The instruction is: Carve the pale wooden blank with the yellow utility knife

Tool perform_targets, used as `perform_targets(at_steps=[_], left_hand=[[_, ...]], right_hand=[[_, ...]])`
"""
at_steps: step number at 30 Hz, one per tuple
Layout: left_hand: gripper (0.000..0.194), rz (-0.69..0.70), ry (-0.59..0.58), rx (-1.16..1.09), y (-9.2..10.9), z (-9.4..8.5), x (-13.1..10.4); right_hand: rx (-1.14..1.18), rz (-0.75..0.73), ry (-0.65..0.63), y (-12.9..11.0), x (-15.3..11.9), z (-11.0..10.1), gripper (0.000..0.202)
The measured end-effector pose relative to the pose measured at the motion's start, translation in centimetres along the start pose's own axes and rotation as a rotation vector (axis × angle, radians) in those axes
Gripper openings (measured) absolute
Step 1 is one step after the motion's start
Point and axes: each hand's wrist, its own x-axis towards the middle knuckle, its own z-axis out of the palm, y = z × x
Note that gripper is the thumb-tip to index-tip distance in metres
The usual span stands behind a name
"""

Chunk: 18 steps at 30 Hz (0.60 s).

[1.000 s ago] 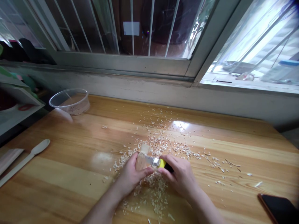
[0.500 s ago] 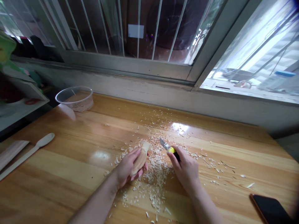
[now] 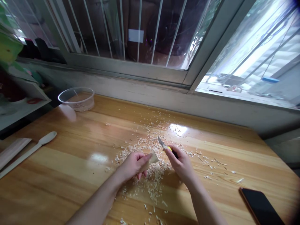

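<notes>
Head view, centre of the frame: the wooden piece [image 3: 154, 157] was in the left hand [image 3: 134, 164], its pale end projecting toward the right and its other end hidden by the fingers. Those fingers were closed around it, thumb on top. The right hand [image 3: 180, 161] was wrapped around the handle of 1 knife [image 3: 162, 143], blade toward the upper left, apart from the wood.

Assessment: the piece appeared light, stiff and dry, with little tendency to slip; its thin end could chip. The hidden, rear part seemed the sound place to grip, fingers behind the edge.

Surroundings: loose shavings [image 3: 161, 137] littered the table [image 3: 70, 193] under and beyond the hands, the only obstruction near them. Well apart lay 1 spoon [image 3: 47, 137] and 1 wooden strip [image 3: 14, 152] at left, 1 clear tub [image 3: 86, 105] at upper left, and 1 phone [image 3: 261, 204] at lower right.
</notes>
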Motion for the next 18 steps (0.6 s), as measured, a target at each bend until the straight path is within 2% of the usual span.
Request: perform_targets(at_steps=[2,4,6,8,14,18], left_hand=[[0.052,0.025,-0.013,0.072,-0.2,0.1,-0.2],[0.05,0.037,-0.003,0.148,-0.6,0.1,-0.3],[0.046,0.038,0.036,0.23,-0.9,-0.2,-0.3],[0.043,0.044,0.094,0.322,-1.1,-0.5,-0.2],[0.04,0.147,0.183,0.552,-0.8,-0.7,-0.5],[0.038,0.243,0.184,0.559,-0.7,-0.2,-0.6]], right_hand=[[0.096,0.029,-0.076,-0.8,-0.1,-0.2,0.043],[0.243,0.116,-0.217,-1.6,-0.4,-0.2,0.041],[0.335,0.201,-0.342,-2.1,-0.6,-0.1,0.039],[0.35,0.235,-0.404,-2.5,-0.9,0.1,0.038],[0.282,0.222,-0.399,-2.6,-1.0,0.7,0.026],[0.286,0.229,-0.329,-2.6,-0.8,0.9,0.024]])
